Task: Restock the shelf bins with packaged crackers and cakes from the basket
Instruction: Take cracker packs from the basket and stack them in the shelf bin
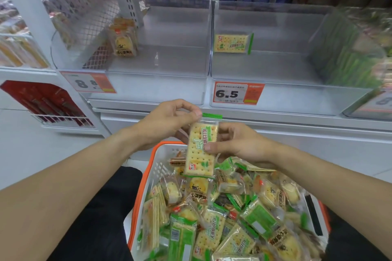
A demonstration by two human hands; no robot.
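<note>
Both hands hold one green-trimmed cracker pack (199,154) upright above the basket (158,154). My left hand (167,123) pinches its top edge; my right hand (235,144) grips its right side with the thumb on the front. The white basket with an orange rim is full of cracker packs and small cake packs (273,195). On the shelf, the clear left bin (157,89) holds a couple of cake packs (124,41) at its back left. The clear right bin (292,99) holds one cracker pack (232,43) standing at its back left.
Price tags reading 8.8 (89,82) and 6.5 (237,94) hang on the bin fronts. A third bin (369,104) at the far right holds green packs. Red boxes (44,101) sit on a low shelf at left. Dark packs fill the shelf behind the bins.
</note>
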